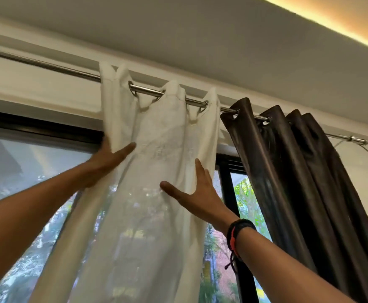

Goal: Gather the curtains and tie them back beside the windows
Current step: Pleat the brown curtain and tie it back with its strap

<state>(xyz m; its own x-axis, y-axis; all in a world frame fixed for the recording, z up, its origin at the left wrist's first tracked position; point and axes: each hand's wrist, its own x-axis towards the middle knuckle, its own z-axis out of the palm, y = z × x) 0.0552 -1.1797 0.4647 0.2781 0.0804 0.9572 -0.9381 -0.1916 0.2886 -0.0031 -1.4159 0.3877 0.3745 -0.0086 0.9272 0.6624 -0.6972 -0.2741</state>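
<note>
A white sheer curtain (156, 149) hangs by metal rings from a chrome rod (148, 89), bunched in loose folds in front of the window (25, 171). My left hand (104, 162) is at the curtain's left edge, thumb stretched straight across the front of the fabric and fingers reaching up behind the edge fold. My right hand (191, 193) lies flat on the curtain's right side, thumb spread left and forefinger pointing up; its other fingers are hidden by the fold. A dark brown curtain (299, 171) hangs gathered on the same rod to the right.
The rod's right end (358, 139) carries a thin wire that runs down the wall. A black window frame post (226, 182) stands between the two curtains. The ceiling is close above, with a warm light strip (331, 20) at the top right.
</note>
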